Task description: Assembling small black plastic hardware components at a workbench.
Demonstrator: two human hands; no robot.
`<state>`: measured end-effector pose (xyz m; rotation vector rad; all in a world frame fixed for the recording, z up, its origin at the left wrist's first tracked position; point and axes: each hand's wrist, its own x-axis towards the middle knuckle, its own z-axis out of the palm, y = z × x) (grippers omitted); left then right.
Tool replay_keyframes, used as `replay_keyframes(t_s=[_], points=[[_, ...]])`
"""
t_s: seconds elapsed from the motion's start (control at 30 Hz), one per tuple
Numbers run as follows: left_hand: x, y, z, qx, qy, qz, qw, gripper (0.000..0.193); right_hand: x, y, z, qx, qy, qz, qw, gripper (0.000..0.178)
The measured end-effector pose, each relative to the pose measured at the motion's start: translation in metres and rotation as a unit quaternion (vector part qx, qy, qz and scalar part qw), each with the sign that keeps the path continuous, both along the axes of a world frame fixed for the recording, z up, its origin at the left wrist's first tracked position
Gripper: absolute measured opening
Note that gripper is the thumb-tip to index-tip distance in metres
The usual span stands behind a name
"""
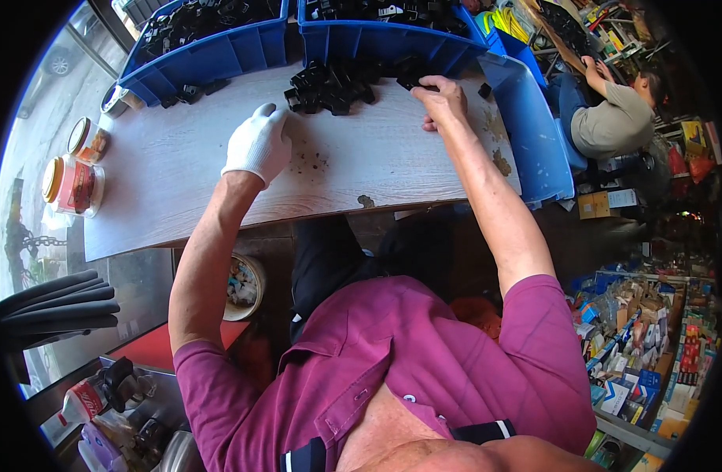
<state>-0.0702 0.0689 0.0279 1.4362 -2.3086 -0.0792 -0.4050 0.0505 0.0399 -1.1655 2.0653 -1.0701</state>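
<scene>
My right hand point(443, 102), bare, is at the far right part of the tabletop, its thumb and forefinger closed on a small black plastic part point(407, 81). My left hand point(259, 143) wears a white knitted glove and hovers over or rests on the table left of centre. Its fingers are curled in, and whatever they hold, if anything, is hidden. Between and beyond both hands lies a heap of small black plastic parts point(329, 86). A few more black parts point(189, 94) lie by the left bin, and a single one point(484, 90) sits right of my right hand.
Two blue bins point(211, 55) point(377, 43) of black parts line the table's point(164, 189) far edge. An empty-looking blue tray point(538, 134) adjoins its right side. Lidded jars point(74, 185) stand at the left edge. A bucket point(247, 287) is below. Another person point(617, 118) sits at the far right.
</scene>
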Motion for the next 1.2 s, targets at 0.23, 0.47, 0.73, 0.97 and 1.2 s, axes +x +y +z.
replay_keyframes(t_s=[0.23,0.47,0.73,0.97,1.2], points=[[-0.003,0.017,0.019,0.032,-0.116,-0.033,0.992,0.027,0.001,0.006,0.003,0.034,0.01,0.012,0.999,0.042],[-0.002,0.017,0.001,-0.039,-0.101,-0.046,0.993,0.021,0.009,0.025,0.015,0.131,-0.016,0.037,0.991,0.051],[-0.012,0.03,-0.006,-0.079,0.046,-0.064,0.994,0.023,0.005,0.021,0.013,0.035,-0.039,0.104,0.993,0.055],[-0.021,0.038,-0.012,-0.057,0.112,-0.042,0.991,0.024,0.015,0.008,0.022,0.107,0.062,0.162,0.979,0.062],[-0.02,0.037,-0.015,-0.037,0.167,-0.039,0.984,0.025,0.017,0.011,0.015,0.108,0.085,0.142,0.98,0.062]])
